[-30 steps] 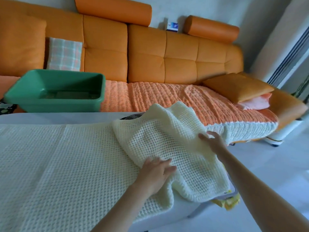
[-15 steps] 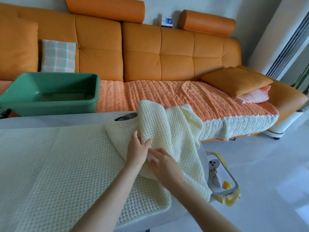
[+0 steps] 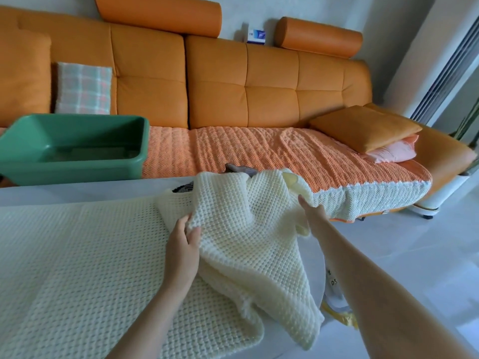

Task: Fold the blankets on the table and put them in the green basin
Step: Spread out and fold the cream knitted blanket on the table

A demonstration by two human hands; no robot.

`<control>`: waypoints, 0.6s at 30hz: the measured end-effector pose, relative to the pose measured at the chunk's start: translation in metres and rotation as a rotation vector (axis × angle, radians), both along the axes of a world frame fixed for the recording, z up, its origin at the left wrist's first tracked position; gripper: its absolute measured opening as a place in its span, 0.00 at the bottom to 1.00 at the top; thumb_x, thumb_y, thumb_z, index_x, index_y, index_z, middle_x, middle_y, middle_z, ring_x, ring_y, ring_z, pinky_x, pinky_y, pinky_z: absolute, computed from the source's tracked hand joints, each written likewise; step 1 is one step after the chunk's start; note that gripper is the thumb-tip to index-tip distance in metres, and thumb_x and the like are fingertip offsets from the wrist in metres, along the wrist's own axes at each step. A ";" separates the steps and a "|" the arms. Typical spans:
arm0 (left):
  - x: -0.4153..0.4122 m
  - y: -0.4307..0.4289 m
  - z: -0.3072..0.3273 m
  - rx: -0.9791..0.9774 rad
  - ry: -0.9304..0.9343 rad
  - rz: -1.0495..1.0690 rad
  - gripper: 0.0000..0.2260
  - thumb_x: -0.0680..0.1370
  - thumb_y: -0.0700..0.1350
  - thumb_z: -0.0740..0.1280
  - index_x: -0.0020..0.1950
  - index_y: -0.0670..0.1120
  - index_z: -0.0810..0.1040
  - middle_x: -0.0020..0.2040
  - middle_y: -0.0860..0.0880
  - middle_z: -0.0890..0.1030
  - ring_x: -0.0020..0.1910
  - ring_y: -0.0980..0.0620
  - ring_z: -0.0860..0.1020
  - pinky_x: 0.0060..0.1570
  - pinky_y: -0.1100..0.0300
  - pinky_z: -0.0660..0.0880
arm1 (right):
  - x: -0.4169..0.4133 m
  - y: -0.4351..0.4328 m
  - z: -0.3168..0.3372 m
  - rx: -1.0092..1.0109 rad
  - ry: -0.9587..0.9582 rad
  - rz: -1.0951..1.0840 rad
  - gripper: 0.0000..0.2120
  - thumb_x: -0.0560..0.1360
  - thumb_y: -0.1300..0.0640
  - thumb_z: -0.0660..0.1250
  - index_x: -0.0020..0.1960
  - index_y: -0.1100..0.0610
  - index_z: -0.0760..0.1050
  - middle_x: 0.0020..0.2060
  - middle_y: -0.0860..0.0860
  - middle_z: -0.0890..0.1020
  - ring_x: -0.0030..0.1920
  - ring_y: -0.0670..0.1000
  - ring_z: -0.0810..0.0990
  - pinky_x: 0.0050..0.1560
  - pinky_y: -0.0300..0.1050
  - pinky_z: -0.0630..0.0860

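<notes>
Left hand (image 3: 182,244): bare, slim fingers.
Right hand (image 3: 312,213): bare, only its back showing.
Left forearm (image 3: 155,314): bare, uncovered down to the lower edge.
Right forearm (image 3: 375,288): bare, likewise uncovered.

This is a living room in a home. A long orange sofa (image 3: 259,94) stands against the pale wall (image 3: 388,22). On top of its backrest lie two round orange bolsters (image 3: 160,9), with a small box (image 3: 256,36) between them. A knitted orange cover (image 3: 259,149) is spread over its seat. On the seat at the left leans a checked cushion (image 3: 83,88); at the right end lies a flat orange cushion (image 3: 363,128) on a pink pillow (image 3: 394,152). A white table (image 3: 77,189) stands just in front of the sofa. To the right of the sofa there are a shiny pale floor (image 3: 414,255) and a tall window frame (image 3: 445,66).
</notes>
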State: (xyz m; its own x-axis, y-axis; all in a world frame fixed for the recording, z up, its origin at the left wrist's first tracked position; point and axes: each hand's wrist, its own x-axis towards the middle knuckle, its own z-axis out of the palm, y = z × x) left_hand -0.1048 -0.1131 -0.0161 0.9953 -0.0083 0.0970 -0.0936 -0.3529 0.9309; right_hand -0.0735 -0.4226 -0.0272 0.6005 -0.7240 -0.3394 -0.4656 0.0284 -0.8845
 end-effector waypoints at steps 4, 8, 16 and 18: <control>0.002 0.002 0.002 -0.001 -0.005 -0.025 0.17 0.81 0.46 0.58 0.70 0.47 0.67 0.54 0.51 0.73 0.49 0.57 0.70 0.36 0.71 0.66 | 0.018 -0.004 -0.005 -0.037 -0.009 0.014 0.28 0.74 0.44 0.67 0.64 0.63 0.68 0.50 0.55 0.74 0.50 0.55 0.74 0.52 0.48 0.73; 0.004 0.002 -0.001 -0.016 0.007 -0.037 0.17 0.81 0.45 0.59 0.70 0.47 0.67 0.56 0.50 0.74 0.50 0.57 0.71 0.39 0.71 0.67 | 0.018 0.015 0.023 -0.251 -0.330 -0.057 0.10 0.78 0.53 0.62 0.52 0.59 0.75 0.41 0.51 0.77 0.43 0.53 0.76 0.42 0.45 0.72; 0.001 0.003 0.014 -0.242 -0.043 -0.021 0.16 0.81 0.50 0.58 0.67 0.46 0.70 0.61 0.52 0.72 0.55 0.61 0.71 0.47 0.76 0.68 | -0.057 0.123 0.089 -0.477 -0.530 0.507 0.08 0.78 0.51 0.63 0.51 0.53 0.79 0.33 0.42 0.81 0.33 0.37 0.75 0.34 0.32 0.70; -0.003 0.002 0.024 -0.393 0.012 -0.086 0.20 0.78 0.57 0.56 0.65 0.48 0.72 0.60 0.54 0.76 0.57 0.59 0.74 0.54 0.68 0.69 | -0.082 0.144 0.076 -0.781 -0.444 0.624 0.13 0.76 0.47 0.65 0.58 0.49 0.80 0.44 0.38 0.82 0.41 0.38 0.79 0.39 0.32 0.71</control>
State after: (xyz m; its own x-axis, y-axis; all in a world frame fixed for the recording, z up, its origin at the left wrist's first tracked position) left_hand -0.1079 -0.1114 0.0075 0.9936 -0.0556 0.0980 -0.0959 0.0389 0.9946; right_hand -0.1556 -0.2782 0.0485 0.8917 -0.1711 0.4189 0.1621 -0.7435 -0.6488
